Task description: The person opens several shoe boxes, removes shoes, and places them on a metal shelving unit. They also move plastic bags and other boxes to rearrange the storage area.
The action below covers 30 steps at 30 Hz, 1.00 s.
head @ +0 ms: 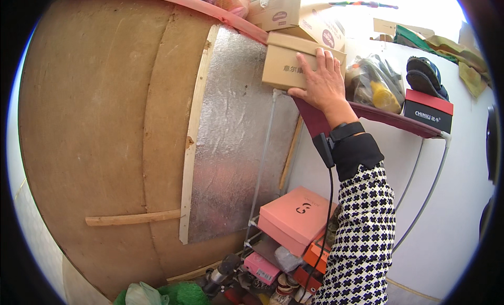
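Observation:
My right hand (321, 81) lies spread against the front of a tan cardboard shoe box (277, 65) that bears writing. The fingers reach up towards the lid, and the thumb is near the bottom edge. This box sits at the left end of the top shelf of a metal-tube rack, which has a maroon fabric cover (309, 116). Behind and above it are larger cardboard boxes (271, 9). A black strap (346, 131) with a dark device and a cable circles my right wrist. My left hand is out of view.
Right along the shelf are a filled clear plastic bag (376, 84) and a black-and-red shoe box (427, 112) topped by dark sandals (425, 76). Below are a pink shoe box (295, 216), an orange box (315, 255) and shoes (283, 287). A wooden panel (98, 128) stands left.

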Available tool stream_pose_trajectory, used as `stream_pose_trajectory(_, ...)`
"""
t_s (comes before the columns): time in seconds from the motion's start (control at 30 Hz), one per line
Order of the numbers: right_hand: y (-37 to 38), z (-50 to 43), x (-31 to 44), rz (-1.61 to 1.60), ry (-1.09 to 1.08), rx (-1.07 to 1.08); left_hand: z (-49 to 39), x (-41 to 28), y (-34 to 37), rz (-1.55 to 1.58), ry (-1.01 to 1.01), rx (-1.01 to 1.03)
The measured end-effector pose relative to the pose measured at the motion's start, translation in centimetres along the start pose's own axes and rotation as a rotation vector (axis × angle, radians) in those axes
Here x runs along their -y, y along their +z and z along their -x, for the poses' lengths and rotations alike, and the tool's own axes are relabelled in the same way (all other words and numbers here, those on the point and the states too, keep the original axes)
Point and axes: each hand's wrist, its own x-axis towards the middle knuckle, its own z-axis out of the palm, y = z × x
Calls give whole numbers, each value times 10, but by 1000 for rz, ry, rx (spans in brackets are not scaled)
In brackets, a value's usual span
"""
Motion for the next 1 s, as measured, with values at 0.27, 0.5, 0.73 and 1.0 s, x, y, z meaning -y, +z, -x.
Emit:
stream_pose_trajectory(0.27,-5,-22,2,73,-139,101,2,6,9,-30,-29,-31)
stream_pose_trajectory(0.5,-19,-39,3,132,-117,265,-5,19,8,38,-27,-50)
stream_pose_trajectory(0.73,-20,-42,7,147,-91,305,-16,43,-15,205,-41,-12)
stream_pose_trajectory(1.0,-11,-42,9,128,-134,247,-18,43,4,177,-47,-46)
